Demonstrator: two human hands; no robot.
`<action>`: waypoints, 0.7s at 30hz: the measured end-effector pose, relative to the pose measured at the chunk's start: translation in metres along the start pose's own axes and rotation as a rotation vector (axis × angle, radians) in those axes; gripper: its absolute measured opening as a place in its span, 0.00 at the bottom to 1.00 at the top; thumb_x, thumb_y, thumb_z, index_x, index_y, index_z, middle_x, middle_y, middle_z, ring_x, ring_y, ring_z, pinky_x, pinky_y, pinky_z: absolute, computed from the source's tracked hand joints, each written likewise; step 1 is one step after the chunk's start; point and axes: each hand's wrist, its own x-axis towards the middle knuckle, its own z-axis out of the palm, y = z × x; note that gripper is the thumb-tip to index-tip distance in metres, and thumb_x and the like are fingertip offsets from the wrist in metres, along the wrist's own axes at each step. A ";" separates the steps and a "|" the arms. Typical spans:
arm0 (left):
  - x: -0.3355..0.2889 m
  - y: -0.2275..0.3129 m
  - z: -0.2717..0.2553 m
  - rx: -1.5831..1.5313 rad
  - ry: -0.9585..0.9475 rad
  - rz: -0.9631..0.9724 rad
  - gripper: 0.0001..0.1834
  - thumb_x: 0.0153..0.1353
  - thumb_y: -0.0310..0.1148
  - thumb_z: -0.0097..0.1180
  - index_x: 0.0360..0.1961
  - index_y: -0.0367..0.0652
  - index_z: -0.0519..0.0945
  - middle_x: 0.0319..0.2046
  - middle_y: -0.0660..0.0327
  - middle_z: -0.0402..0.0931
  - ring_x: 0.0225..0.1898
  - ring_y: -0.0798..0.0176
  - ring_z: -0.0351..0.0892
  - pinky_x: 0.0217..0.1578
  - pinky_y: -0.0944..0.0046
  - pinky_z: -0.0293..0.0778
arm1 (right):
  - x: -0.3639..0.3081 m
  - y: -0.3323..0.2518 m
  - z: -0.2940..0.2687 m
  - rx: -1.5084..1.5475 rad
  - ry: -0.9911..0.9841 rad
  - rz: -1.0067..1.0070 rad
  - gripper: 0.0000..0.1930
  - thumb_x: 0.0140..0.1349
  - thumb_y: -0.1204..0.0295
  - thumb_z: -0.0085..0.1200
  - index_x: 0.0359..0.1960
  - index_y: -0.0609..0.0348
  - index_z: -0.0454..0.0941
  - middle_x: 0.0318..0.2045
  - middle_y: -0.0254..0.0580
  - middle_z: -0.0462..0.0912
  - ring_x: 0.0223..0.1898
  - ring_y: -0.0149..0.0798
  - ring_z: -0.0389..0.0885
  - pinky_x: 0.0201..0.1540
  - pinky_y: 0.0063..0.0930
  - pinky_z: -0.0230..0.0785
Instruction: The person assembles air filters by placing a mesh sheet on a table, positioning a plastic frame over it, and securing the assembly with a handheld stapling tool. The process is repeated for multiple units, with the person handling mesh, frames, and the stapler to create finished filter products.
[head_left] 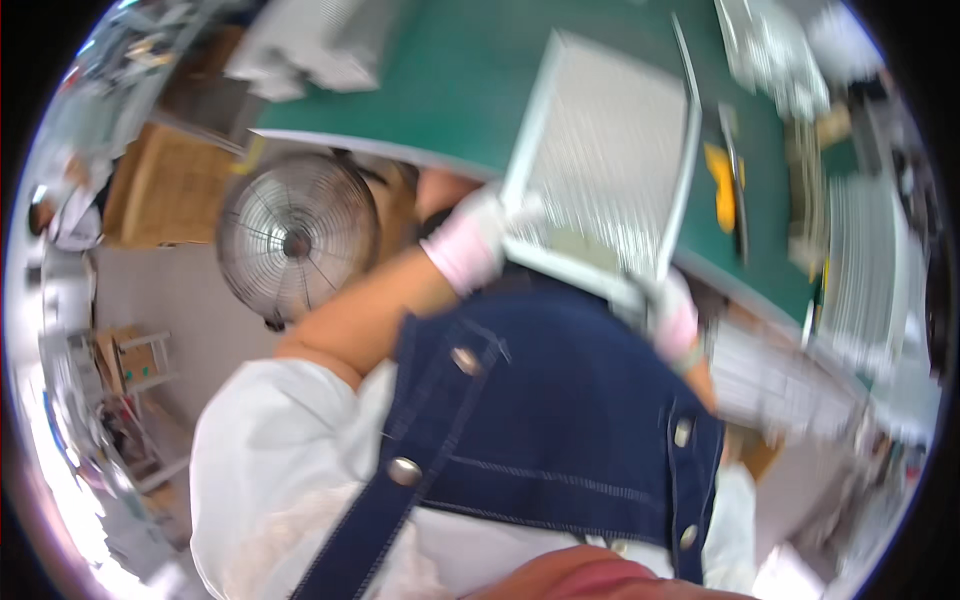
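Note:
A rectangular panel [612,150] with a pale, finely ribbed face and a light metal frame lies tilted over the near edge of the green table. My left hand [482,238], in a white and pink glove, closes on the frame's left side close to the near corner. At the near right corner my right hand [668,312], gloved the same way, grips the frame; its fingers are blurred and partly hidden. Along the panel's right side runs a thin metal strip [688,75], whose far end sticks out past the panel.
Right of the panel, a yellow tool [719,185] and a dark-handled tool [738,190] lie on the green table [440,105]. Pale folded material [320,45] sits at the far left. A round fan [297,240] stands left of my arm. Stacked pale panels [865,270] are at the right.

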 end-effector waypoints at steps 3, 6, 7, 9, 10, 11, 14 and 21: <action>0.036 -0.045 -0.009 -0.001 -0.148 0.129 0.16 0.68 0.33 0.54 0.52 0.35 0.76 0.43 0.63 0.79 0.46 0.66 0.76 0.51 0.62 0.73 | -0.008 0.003 0.001 0.376 0.255 0.242 0.24 0.55 0.73 0.61 0.54 0.63 0.72 0.43 0.55 0.79 0.43 0.53 0.81 0.45 0.40 0.76; 0.028 -0.025 -0.004 0.094 -0.220 0.002 0.22 0.72 0.36 0.48 0.61 0.32 0.69 0.54 0.58 0.75 0.54 0.66 0.72 0.58 0.63 0.68 | -0.001 -0.014 0.016 1.180 0.525 0.643 0.16 0.73 0.70 0.38 0.55 0.68 0.70 0.46 0.47 0.79 0.45 0.38 0.81 0.47 0.30 0.76; 0.028 -0.022 -0.006 0.185 -0.261 0.001 0.23 0.72 0.36 0.46 0.61 0.30 0.68 0.55 0.57 0.74 0.55 0.64 0.72 0.59 0.62 0.67 | 0.002 -0.014 0.013 1.249 0.567 0.706 0.16 0.71 0.72 0.41 0.55 0.69 0.69 0.47 0.48 0.78 0.45 0.38 0.80 0.47 0.30 0.75; 0.030 -0.012 -0.009 0.322 -0.188 0.021 0.24 0.71 0.37 0.47 0.61 0.30 0.69 0.54 0.55 0.75 0.55 0.62 0.73 0.58 0.61 0.67 | 0.000 -0.009 0.014 1.147 0.516 0.642 0.17 0.70 0.71 0.43 0.56 0.70 0.69 0.46 0.47 0.79 0.45 0.37 0.80 0.48 0.29 0.74; 0.028 -0.010 -0.008 0.389 -0.150 0.021 0.25 0.71 0.38 0.48 0.60 0.30 0.69 0.54 0.53 0.76 0.55 0.61 0.74 0.58 0.61 0.67 | 0.003 -0.010 0.014 1.178 0.500 0.657 0.18 0.70 0.71 0.44 0.56 0.70 0.69 0.45 0.46 0.79 0.45 0.36 0.80 0.49 0.29 0.74; 0.028 -0.007 -0.008 0.456 -0.110 0.020 0.25 0.70 0.39 0.48 0.60 0.29 0.69 0.54 0.52 0.76 0.55 0.60 0.74 0.58 0.60 0.67 | 0.004 -0.008 0.013 1.153 0.493 0.643 0.18 0.70 0.70 0.44 0.56 0.70 0.69 0.45 0.46 0.79 0.45 0.36 0.79 0.49 0.29 0.74; 0.026 -0.007 -0.006 0.674 0.013 0.042 0.26 0.69 0.41 0.50 0.59 0.30 0.70 0.51 0.50 0.78 0.54 0.59 0.76 0.57 0.59 0.68 | 0.006 -0.013 0.006 0.993 0.490 0.680 0.18 0.72 0.68 0.42 0.55 0.71 0.69 0.45 0.46 0.79 0.45 0.36 0.80 0.50 0.29 0.72; 0.037 -0.010 -0.009 0.563 -0.143 0.041 0.18 0.71 0.42 0.48 0.43 0.33 0.74 0.32 0.61 0.74 0.34 0.68 0.70 0.39 0.63 0.72 | 0.003 -0.014 0.010 1.172 0.662 0.736 0.13 0.68 0.73 0.45 0.50 0.69 0.71 0.41 0.51 0.78 0.41 0.43 0.80 0.46 0.36 0.72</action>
